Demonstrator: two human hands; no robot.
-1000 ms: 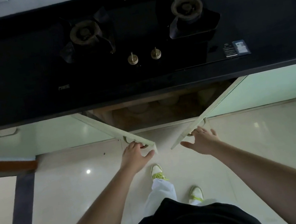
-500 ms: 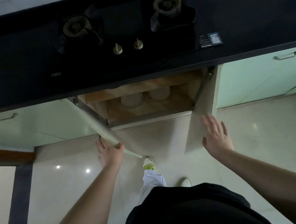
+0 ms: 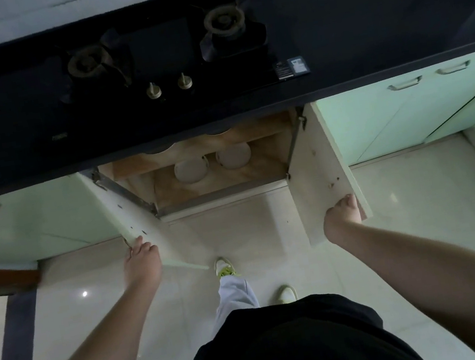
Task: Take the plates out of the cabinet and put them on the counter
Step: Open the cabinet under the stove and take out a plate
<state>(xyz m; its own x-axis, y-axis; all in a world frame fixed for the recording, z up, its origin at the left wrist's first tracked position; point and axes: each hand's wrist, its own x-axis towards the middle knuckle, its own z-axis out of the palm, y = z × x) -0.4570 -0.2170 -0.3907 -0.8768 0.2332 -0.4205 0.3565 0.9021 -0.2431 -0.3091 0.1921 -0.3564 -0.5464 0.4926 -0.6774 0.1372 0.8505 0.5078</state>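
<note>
- Pale green doors swung wide under the black counter (image 3: 360,20), baring the cabinet (image 3: 219,189) beneath the stove (image 3: 168,66).
- Left hand (image 3: 142,262) curled over the free edge of the left door (image 3: 141,226), fingers wrapped round it, probably to hold the panel back from the opening.
- Right hand (image 3: 342,219) gripping the lower free edge of the right door (image 3: 319,173), fingers folded round the panel; likely pinned open for the same reason.
- Two plates (image 3: 213,163) lying side by side on the wooden floor of the cabinet, near its back wall, close together; touching or not, cannot tell.
- Curved pale rims just below the counter's front edge, perhaps more dishes on an upper shelf; too hidden to say.
- Both doors roughly square to the cabinet front, so a straight path to the plates between them.
- Nothing lifted yet: plates untouched in the cabinet, none on the counter.
- Next, by judgement: release at least one door, then crouch or reach deep, since the plates sit far back and low.
- Landing room on the counter's right end, beside the stove and away from the burners (image 3: 224,23) and the knobs (image 3: 168,86).
- Risks: a door drifting shut against an arm once let go; a plate clipping the cabinet's front lip on the way out.
- Feet in light shoes (image 3: 223,267) planted on the tiled floor (image 3: 238,229) just before the cabinet's front edge, square to the opening.
</note>
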